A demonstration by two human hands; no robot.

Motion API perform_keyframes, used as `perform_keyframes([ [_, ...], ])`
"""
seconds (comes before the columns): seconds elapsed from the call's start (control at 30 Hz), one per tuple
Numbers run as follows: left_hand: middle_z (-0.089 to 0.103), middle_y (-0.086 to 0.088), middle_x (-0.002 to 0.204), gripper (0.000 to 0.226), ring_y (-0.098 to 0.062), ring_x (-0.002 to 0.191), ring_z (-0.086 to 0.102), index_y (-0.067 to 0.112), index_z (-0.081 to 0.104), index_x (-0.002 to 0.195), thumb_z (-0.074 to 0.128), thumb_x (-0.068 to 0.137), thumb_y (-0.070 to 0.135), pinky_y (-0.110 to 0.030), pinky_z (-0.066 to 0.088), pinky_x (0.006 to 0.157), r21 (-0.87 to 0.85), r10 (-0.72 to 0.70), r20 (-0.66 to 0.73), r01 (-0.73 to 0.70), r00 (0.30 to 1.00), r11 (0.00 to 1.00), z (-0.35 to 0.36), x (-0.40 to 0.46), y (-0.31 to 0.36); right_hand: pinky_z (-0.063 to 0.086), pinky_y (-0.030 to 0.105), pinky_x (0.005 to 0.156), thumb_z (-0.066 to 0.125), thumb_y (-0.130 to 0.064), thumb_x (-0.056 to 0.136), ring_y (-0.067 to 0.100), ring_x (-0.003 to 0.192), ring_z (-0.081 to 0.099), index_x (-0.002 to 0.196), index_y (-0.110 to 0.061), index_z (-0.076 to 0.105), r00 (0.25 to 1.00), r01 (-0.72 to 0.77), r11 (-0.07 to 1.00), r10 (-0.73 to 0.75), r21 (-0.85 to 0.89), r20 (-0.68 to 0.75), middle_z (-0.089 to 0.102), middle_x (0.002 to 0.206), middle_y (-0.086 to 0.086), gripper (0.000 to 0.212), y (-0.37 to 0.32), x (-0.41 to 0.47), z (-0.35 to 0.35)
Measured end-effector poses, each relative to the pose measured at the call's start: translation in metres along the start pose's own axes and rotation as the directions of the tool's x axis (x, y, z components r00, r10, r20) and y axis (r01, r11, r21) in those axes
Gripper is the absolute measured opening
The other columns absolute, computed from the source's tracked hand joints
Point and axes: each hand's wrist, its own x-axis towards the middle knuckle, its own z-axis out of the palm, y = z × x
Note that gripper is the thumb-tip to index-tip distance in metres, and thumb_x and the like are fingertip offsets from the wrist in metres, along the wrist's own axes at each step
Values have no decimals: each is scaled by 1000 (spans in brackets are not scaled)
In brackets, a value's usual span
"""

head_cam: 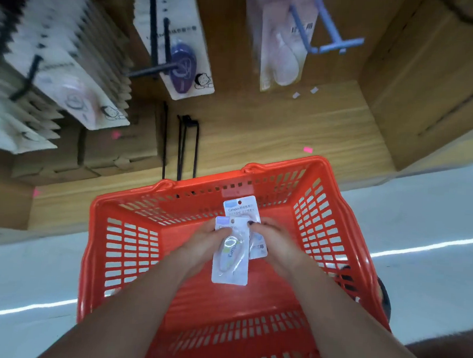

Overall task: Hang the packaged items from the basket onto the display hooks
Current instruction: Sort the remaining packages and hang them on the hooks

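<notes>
Orange basket (131, 255) sitting on pale floor, below wooden display board (274, 125). Carded packs hanging on black hook (153, 72); blue hook (332, 43) carrying pink pack. Both hands meeting inside basket: left hand (202, 243) pinching front packaged item (230, 258); right hand (274, 243) curling fingers over rear packaged item (242, 208), the two overlapping.

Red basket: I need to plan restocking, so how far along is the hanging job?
Done: packaged items already hang on the dark display hooks above. In hand: over the red basket, the left hand holds the front packet and the right hand the rear packet. Left: both need hanging; no other packets show in the basket, and the blue hook has room.
</notes>
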Motion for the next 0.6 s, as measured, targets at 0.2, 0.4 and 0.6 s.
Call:
perform_keyframes([
  [0.2,77,-10,118,45,-32,113,73,16,69,123,58,82,31,-58,53,105,69,213,8,-213,977,975,-16,-69,61,57,43,80,77,-2,78,32,98,75,115,-7,69,975,207,975,-198,-80,105,78,106,16,39,-51,-69,13],
  [0.4,76,-8,110,18,-24,106,74,12,53,99,69,100,19,-45,59,92,50,224,109,-231,968,972,-34,-154,90,58,46,88,68,3,89,34,102,76,117,-7,70,932,348,933,-335,-87,138,79,109,15,30,-86,-135,17],
  [0.6,76,3,83,35,-13,73,69,8,50,99,80,82,2,-32,51,71,233,488,160,-513,858,826,-64,-226,149,49,60,108,73,-7,92,39,117,70,130,-4,64,852,476,880,-458,-9,253,74,123,18,38,-133,-202,33],
])
